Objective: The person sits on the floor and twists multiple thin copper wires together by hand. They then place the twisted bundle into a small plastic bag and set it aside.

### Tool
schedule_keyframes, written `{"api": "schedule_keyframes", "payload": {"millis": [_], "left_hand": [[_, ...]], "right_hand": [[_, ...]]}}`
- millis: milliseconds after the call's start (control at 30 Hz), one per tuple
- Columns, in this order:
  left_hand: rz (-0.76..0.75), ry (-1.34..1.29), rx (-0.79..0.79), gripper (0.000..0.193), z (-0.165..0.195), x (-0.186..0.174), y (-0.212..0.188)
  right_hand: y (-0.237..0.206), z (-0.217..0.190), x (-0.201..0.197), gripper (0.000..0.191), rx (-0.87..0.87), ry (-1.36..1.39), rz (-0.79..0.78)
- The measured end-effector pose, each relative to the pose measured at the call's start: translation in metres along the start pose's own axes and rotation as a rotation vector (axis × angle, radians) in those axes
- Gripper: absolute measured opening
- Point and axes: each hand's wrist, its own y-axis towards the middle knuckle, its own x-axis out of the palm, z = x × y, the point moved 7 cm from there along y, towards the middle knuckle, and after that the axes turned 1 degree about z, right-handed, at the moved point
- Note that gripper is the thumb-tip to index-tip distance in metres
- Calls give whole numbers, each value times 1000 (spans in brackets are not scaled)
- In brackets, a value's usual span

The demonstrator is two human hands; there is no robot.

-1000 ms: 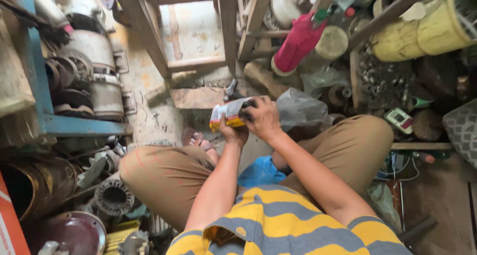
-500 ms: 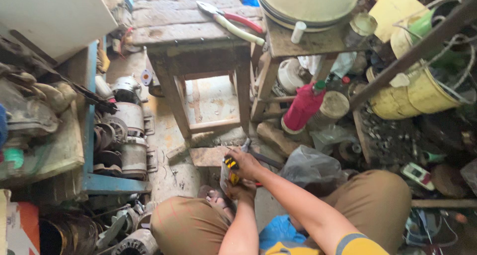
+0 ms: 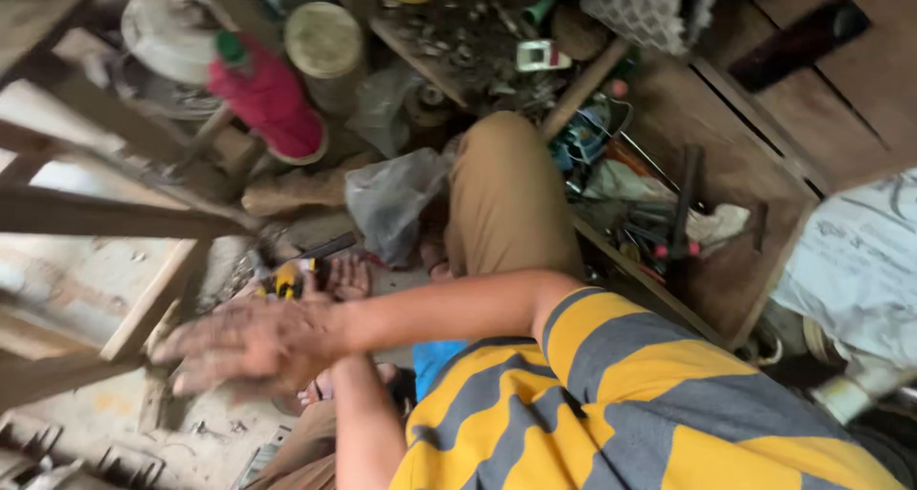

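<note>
My right hand is blurred in the foreground at the lower left, fingers spread and holding nothing, above the dusty floor. Just behind it my left hand holds a small yellow and black tool, whose dark end points up and right. My forearms cross each other here. My bent knee in tan trousers is in the middle of the view. My yellow and grey striped shirt fills the lower right.
Wooden stool legs stand at the left. A red bottle-like object and a grey plastic bag lie beyond my hands. A wooden box of hand tools sits at the right, with a white sack beside it.
The view has swung right and tilted. My right hand has come off the yellow and black tool and moved toward me with its fingers spread. My left hand still has the tool.
</note>
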Motion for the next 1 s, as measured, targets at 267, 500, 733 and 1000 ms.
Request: {"api": "schedule_keyframes", "payload": {"millis": [267,500,733,1000], "left_hand": [[-459,979,984,82,61,129,-61],[-130,2279,360,88,98,105,-22],[167,2124,244,91,175,57,-37],[374,2377,205,95,167,3,-65]], "right_hand": [[4,79,-89,63,205,-57,233],[-121,25,-179,52,-352,406,496],[-328,157,-261,30,236,3,723],[-480,234,-207,29,832,-213,669]]}}
